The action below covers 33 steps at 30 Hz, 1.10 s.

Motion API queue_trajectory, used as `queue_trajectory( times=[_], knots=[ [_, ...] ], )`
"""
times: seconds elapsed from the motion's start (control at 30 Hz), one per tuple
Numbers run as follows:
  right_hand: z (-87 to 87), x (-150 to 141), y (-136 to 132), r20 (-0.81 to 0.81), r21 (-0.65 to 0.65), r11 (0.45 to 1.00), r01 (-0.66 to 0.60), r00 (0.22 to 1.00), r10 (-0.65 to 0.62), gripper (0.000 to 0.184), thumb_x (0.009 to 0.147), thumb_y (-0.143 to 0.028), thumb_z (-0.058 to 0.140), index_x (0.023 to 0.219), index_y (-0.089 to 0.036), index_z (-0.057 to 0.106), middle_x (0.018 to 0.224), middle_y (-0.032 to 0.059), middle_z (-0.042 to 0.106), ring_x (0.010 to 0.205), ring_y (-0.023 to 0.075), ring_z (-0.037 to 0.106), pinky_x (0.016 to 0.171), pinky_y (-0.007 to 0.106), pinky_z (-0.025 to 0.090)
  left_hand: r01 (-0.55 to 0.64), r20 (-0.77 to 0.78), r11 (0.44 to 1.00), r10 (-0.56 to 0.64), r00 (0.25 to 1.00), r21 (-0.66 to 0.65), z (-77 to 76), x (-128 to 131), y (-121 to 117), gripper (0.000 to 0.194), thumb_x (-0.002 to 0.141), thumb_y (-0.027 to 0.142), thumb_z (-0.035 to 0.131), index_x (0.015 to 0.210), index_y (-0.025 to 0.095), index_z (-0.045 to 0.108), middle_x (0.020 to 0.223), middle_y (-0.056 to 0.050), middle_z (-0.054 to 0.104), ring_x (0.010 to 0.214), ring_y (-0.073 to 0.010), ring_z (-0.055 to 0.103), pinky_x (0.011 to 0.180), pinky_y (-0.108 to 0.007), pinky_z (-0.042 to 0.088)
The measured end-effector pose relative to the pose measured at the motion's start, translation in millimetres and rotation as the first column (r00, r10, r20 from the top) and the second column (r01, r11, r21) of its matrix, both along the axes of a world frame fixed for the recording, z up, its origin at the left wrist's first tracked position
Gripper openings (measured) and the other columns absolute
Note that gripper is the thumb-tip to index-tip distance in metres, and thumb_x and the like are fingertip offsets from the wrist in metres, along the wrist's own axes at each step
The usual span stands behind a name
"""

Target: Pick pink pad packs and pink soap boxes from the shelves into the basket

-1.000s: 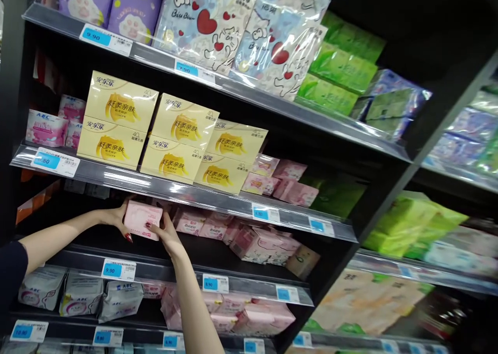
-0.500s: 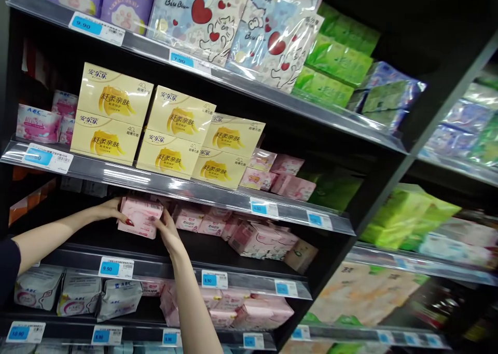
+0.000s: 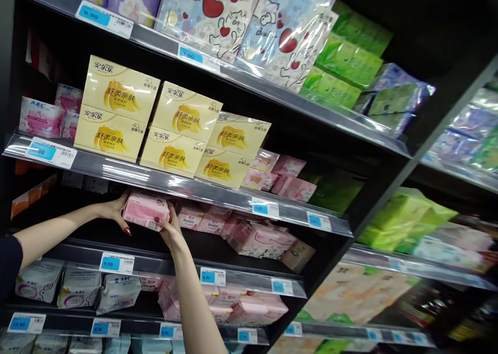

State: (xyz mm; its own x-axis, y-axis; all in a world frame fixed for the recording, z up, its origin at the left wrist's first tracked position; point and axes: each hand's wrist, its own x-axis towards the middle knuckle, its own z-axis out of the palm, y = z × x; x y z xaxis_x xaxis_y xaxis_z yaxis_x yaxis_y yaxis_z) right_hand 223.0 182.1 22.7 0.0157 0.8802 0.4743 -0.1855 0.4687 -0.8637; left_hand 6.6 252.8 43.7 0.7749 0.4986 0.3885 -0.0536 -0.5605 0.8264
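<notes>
A pink pack [image 3: 146,208], apparently of sanitary pads, is tilted over the shelf under the yellow boxes, with a barcode at its lower edge. My right hand [image 3: 171,229] grips its right side, thumb on the front face and the other fingers largely hidden behind. At the left end, my left hand [image 3: 116,214] is spread, its red-nailed thumb pointing down below the pack's corner. Its fingers reach up by the pack's left edge, partly hidden; whether they touch it I cannot tell. Behind my right hand stand similar small pink packs [image 3: 200,221].
Just above, a shelf edge with price tags [image 3: 264,207] carries stacked yellow boxes [image 3: 116,92]. White ABC packs [image 3: 119,294] and pink packs [image 3: 257,310] fill the shelf below. A dark upright [image 3: 383,188] divides this bay from the right one, which holds green bags [image 3: 402,216].
The pink pack has tipped and turned, showing a different face and its barcode low down. My left thumb has come off its front. The view has shifted slightly.
</notes>
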Motion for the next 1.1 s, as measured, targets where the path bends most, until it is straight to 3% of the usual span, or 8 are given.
queue_trajectory(
  times=[0.07,0.17,0.37,0.47,0.67,0.9,1.1],
  knots=[
    [0.6,-1,0,0.036,0.051,0.999,0.019,0.999,-0.021,0.075,0.057,-0.035,0.080,0.126,-0.028,0.052,0.125,0.0079,0.064,0.114,0.0260,0.063,0.099,0.040,0.050,0.020,-0.015,0.999,-0.021,1.000,-0.044,1.3,-1,-1,0.132,0.050,0.033,0.088,0.154,0.025,0.007,0.158,-0.018,0.022,0.143,-0.0346,0.030,0.114,-0.049,0.033],
    [-1.8,0,2,0.107,0.057,0.998,0.002,0.994,-0.008,0.087,0.056,-0.028,0.080,0.135,-0.028,0.045,0.138,0.0083,0.056,0.124,0.0250,0.056,0.106,0.041,0.044,-0.075,0.007,0.997,0.075,0.997,0.013,0.6,-2,2,0.125,0.055,0.035,0.085,0.153,0.018,0.009,0.154,-0.022,0.028,0.138,-0.0352,0.038,0.113,-0.048,0.034],
    [-13.6,5,15,0.265,-0.017,0.997,0.075,0.962,-0.068,0.110,0.052,-0.024,0.080,0.148,-0.022,0.026,0.152,0.0141,0.037,0.137,0.0255,0.043,0.108,0.042,0.042,-0.237,0.028,0.949,0.236,0.971,0.210,-9.7,-2,15,0.128,0.050,0.033,0.089,0.151,0.013,0.014,0.150,-0.022,0.033,0.142,-0.0374,0.029,0.120,-0.049,0.018],
    [-17.3,6,20,0.328,0.041,0.995,0.086,0.940,-0.094,0.107,0.058,-0.022,0.076,0.149,-0.019,0.022,0.152,0.0165,0.036,0.138,0.0251,0.042,0.109,0.043,0.042,-0.280,-0.004,0.914,0.295,0.956,0.294,-16.1,-4,18,0.127,0.051,0.036,0.089,0.150,0.011,0.013,0.150,-0.025,0.029,0.142,-0.0396,0.027,0.119,-0.051,0.019],
    [-17.9,5,22,0.398,0.221,0.951,0.217,0.870,-0.291,0.091,0.058,-0.014,0.077,0.141,-0.019,0.040,0.143,0.0156,0.049,0.137,0.0280,0.043,0.108,0.046,0.042,-0.308,-0.087,0.875,0.364,0.927,0.374,-23.6,-8,23,0.125,0.057,0.042,0.087,0.150,0.010,0.009,0.148,-0.029,0.029,0.137,-0.0442,0.035,0.112,-0.056,0.031],
    [-20.3,8,25,0.429,0.209,0.954,0.216,0.856,-0.288,0.090,0.061,-0.017,0.077,0.143,-0.019,0.039,0.142,0.0139,0.049,0.140,0.0292,0.038,0.115,0.045,0.035,-0.334,-0.084,0.862,0.392,0.916,0.380,-24.5,-9,25,0.122,0.056,0.044,0.087,0.150,0.014,0.015,0.150,-0.026,0.028,0.138,-0.0435,0.035,0.112,-0.054,0.033],
    [-21.2,8,25,0.391,0.093,0.984,0.151,0.903,-0.176,0.102,0.058,-0.024,0.079,0.148,-0.020,0.031,0.147,0.0132,0.044,0.136,0.0305,0.044,0.113,0.046,0.035,-0.345,-0.051,0.902,0.369,0.928,0.260,-16.5,-7,20,0.129,0.045,0.036,0.091,0.150,0.012,0.019,0.150,-0.025,0.032,0.138,-0.0405,0.035,0.115,-0.051,0.028]
  ],
)
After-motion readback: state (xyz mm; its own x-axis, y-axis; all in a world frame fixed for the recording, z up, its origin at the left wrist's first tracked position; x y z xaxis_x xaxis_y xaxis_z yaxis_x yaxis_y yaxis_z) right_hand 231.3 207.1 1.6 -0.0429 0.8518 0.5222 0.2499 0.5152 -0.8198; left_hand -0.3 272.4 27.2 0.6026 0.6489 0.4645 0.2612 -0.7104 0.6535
